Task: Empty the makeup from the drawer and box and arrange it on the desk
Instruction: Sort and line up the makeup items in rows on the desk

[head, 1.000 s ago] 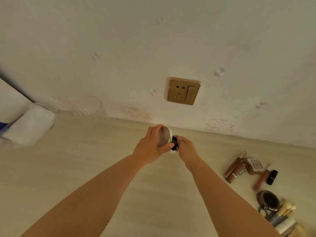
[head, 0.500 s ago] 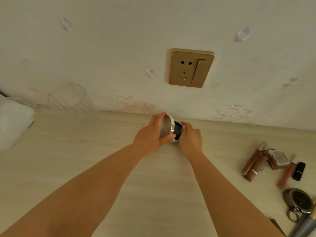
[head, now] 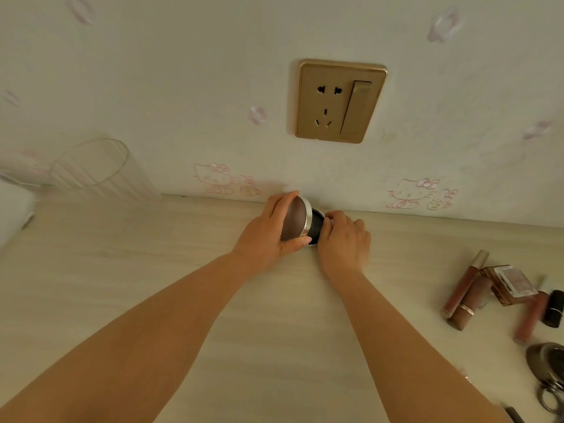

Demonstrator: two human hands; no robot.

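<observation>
A round compact point(head: 295, 219) with a brown lid and silver rim stands open at the back of the pale wooden desk point(head: 152, 270), close to the wall. My left hand point(head: 268, 236) grips its raised lid. My right hand point(head: 343, 239) holds the dark base point(head: 316, 222) from the right side. More makeup lies at the right: lip gloss tubes point(head: 464, 283), a small square palette point(head: 512, 282), a black lipstick point(head: 554, 308) and a round dark compact point(head: 546, 360).
A clear ribbed glass point(head: 91, 166) stands at the back left next to a white object point(head: 12, 209). A gold wall socket with switch point(head: 338, 100) sits above the hands. Metal tools point(head: 549, 395) lie at the lower right edge.
The view has moved closer to the wall and the hands. Both hands keep hold of the compact near the wall, with its lid staying raised.
</observation>
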